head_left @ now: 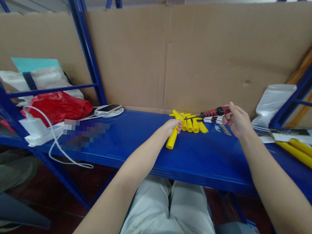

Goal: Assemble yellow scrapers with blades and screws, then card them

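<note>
My left hand (174, 127) is closed round a yellow plastic tube-shaped piece (171, 141), its lower end tilted toward me just above or on the blue tabletop. A red and black screwdriver (214, 112) lies in the grip of my right hand (237, 121), by the end of its handle. Its shaft points left toward the top of the held piece; whether the tip touches is too small to tell. Behind my left hand several more yellow tubes (190, 126) lie side by side, with thin yellow strips (203, 128) to their right. Small screws (217, 128) lie under the screwdriver.
Long yellow tubes (305, 157) lie at the right. A white plastic bag (276, 100) leans by the right post. At left are a phone (110, 108) on a coiled cable, a red bag (59, 106) and a power strip (44, 137). Cardboard (201, 54) walls the back.
</note>
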`<state>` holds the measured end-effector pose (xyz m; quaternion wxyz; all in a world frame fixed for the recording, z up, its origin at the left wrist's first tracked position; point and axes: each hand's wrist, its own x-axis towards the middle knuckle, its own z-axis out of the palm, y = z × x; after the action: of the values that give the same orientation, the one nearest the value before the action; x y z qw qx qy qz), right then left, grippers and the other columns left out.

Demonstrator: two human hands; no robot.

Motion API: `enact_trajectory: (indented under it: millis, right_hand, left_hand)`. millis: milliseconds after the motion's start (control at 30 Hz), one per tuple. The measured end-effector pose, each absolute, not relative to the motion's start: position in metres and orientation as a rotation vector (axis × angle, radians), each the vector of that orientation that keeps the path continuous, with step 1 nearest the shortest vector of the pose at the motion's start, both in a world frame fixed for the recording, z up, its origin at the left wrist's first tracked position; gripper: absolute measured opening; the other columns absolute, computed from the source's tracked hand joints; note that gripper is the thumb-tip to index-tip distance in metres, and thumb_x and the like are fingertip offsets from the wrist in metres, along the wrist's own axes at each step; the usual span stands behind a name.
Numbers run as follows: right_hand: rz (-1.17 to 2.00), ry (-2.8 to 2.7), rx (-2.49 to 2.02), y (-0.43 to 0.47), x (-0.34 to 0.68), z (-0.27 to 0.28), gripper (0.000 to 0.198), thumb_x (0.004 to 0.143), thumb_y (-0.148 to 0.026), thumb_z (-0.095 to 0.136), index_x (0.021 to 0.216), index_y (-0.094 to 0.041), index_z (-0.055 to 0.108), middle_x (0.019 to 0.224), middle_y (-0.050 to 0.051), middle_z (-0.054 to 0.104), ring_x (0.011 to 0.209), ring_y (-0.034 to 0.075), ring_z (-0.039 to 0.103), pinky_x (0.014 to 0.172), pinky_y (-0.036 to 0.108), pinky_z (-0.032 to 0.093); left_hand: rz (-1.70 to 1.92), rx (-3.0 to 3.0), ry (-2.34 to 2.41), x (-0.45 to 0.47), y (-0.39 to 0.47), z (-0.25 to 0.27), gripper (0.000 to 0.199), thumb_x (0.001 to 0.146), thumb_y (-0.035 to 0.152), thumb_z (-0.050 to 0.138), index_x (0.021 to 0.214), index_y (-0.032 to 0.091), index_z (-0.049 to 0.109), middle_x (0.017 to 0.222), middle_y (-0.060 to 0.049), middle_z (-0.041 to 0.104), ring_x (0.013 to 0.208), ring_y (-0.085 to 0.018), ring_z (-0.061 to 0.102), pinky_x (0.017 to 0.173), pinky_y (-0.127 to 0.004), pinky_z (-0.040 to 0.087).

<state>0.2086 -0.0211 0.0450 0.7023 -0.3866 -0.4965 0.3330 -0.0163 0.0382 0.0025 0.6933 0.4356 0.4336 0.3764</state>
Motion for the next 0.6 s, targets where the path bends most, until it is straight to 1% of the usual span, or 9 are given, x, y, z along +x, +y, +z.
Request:
enact_trajectory:
  millis: [67,133,167,200,233,267,333,433,600]
  right_hand:
    - [0.795,-1.073,-0.861,-0.025,0.206,0.049,0.026,0.081,-0.046,0.063,0.077,-0.021,0.058,0.044,-0.007,0.039,0.036,0.008,0.04,0.035,0.019,0.036]
    - [0.864,-1.033,-0.847,-0.028,0.205,0.052,0.017,0.084,-0.038,0.06,0.082,-0.021,0.059,0.047,-0.006,0.045,0.041,0.008,0.045,0.039,0.019,0.038]
    - [0.887,-1.023,-0.838,-0.029,0.205,0.053,0.013,0.085,-0.034,0.06,0.084,-0.021,0.059,0.05,-0.005,0.048,0.043,0.009,0.047,0.041,0.018,0.039]
    - [0.897,-1.026,-0.829,-0.029,0.205,0.053,0.011,0.085,-0.032,0.059,0.083,-0.021,0.059,0.052,-0.005,0.05,0.045,0.009,0.048,0.042,0.018,0.04]
    - [0.895,-1.04,-0.824,-0.029,0.205,0.053,0.011,0.084,-0.032,0.06,0.081,-0.021,0.057,0.054,-0.005,0.051,0.046,0.008,0.049,0.043,0.019,0.041]
    - [0.889,-1.06,-0.821,-0.029,0.206,0.053,0.013,0.084,-0.032,0.061,0.079,-0.021,0.056,0.055,-0.005,0.052,0.046,0.008,0.049,0.043,0.019,0.041]
    - [0.87,-1.077,-0.822,-0.028,0.206,0.052,0.018,0.081,-0.033,0.065,0.073,-0.021,0.053,0.053,-0.006,0.049,0.044,0.008,0.047,0.042,0.019,0.04]
    - [0.846,-1.045,-0.831,-0.026,0.206,0.05,0.025,0.077,-0.036,0.07,0.069,-0.022,0.05,0.051,-0.007,0.046,0.041,0.007,0.043,0.039,0.019,0.038]
    - [0.832,-1.063,-0.795,-0.023,0.209,0.046,0.036,0.07,-0.042,0.075,0.063,-0.021,0.047,0.051,-0.006,0.046,0.044,0.008,0.046,0.039,0.02,0.04]
  left_hand:
    - [0.857,0.979,0.991,-0.015,0.036,0.004,0.034,0.089,0.033,0.055,0.117,0.014,0.055,0.113,-0.01,0.059,0.096,-0.019,0.06,0.081,-0.038,0.053]
    - [0.869,0.991,1.017,-0.015,0.033,0.006,0.018,0.09,0.023,0.051,0.1,0.011,0.058,0.087,-0.006,0.062,0.07,-0.011,0.059,0.064,-0.027,0.051]
    - [0.871,1.002,1.027,-0.015,0.032,0.008,0.011,0.09,0.017,0.048,0.089,0.011,0.057,0.071,-0.002,0.058,0.055,-0.008,0.053,0.053,-0.022,0.046]
    - [0.871,1.016,1.036,-0.015,0.03,0.009,0.012,0.089,0.012,0.045,0.08,0.013,0.053,0.058,0.003,0.049,0.044,-0.005,0.043,0.045,-0.019,0.038]
    - [0.866,1.045,1.046,-0.015,0.027,0.011,0.017,0.087,0.008,0.042,0.073,0.015,0.048,0.05,0.006,0.041,0.037,-0.004,0.034,0.04,-0.018,0.031]
    - [0.864,1.069,1.053,-0.015,0.025,0.013,0.02,0.085,0.006,0.04,0.069,0.017,0.044,0.046,0.008,0.036,0.034,-0.004,0.029,0.037,-0.017,0.026]
    - [0.861,1.099,1.057,-0.016,0.022,0.015,0.022,0.084,0.005,0.039,0.067,0.018,0.04,0.043,0.009,0.032,0.031,-0.004,0.026,0.037,-0.017,0.022]
    - [0.854,1.107,1.063,-0.015,0.02,0.016,0.023,0.085,0.006,0.036,0.066,0.019,0.038,0.042,0.009,0.032,0.03,-0.003,0.028,0.037,-0.016,0.023]
    - [0.859,1.117,1.052,-0.015,0.023,0.014,0.023,0.084,0.005,0.037,0.065,0.019,0.038,0.043,0.008,0.033,0.031,-0.004,0.027,0.038,-0.017,0.021]
